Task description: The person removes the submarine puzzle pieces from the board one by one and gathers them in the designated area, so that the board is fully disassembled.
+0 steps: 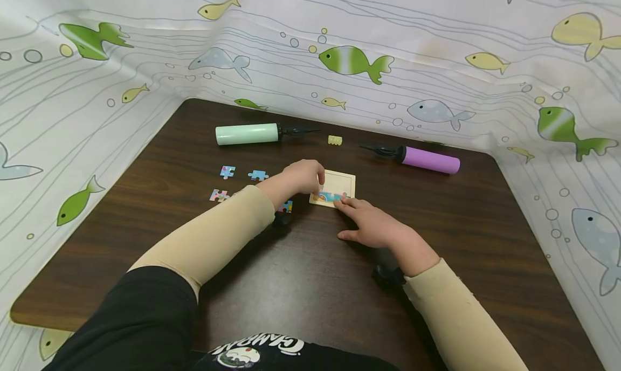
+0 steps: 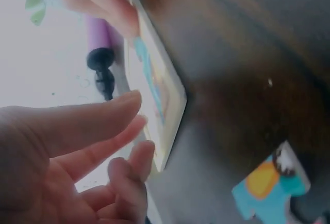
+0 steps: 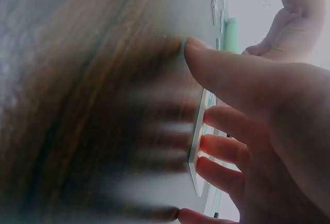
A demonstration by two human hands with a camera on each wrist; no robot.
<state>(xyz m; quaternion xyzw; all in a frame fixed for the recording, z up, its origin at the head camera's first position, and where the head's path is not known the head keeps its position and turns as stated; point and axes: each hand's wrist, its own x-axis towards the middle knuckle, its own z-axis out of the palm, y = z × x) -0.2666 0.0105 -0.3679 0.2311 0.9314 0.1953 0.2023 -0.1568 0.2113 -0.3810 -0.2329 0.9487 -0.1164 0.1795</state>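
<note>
A small wooden puzzle tray (image 1: 342, 179) lies on the table, with joined jigsaw pieces (image 1: 329, 197) along its near side. Over the tray's left part hovers my left hand (image 1: 303, 177), fingers bent. The left wrist view shows its thumb and fingertips close to the tray, with nothing visible between them. My right hand (image 1: 371, 224) rests its extended fingertips on the tray's near right edge and the pieces there, thumb spread toward the table. Left of the tray lie several loose jigsaw pieces, among them a blue one (image 1: 258, 175) and a pink one (image 1: 219, 195); my left forearm partly covers the group.
Behind the tray lie a mint-green hand pump (image 1: 247, 134), a small yellow block (image 1: 335, 140) and a purple hand pump (image 1: 430, 159). The dark wooden table (image 1: 291, 284) is bordered by a white fish-print curtain (image 1: 291, 63).
</note>
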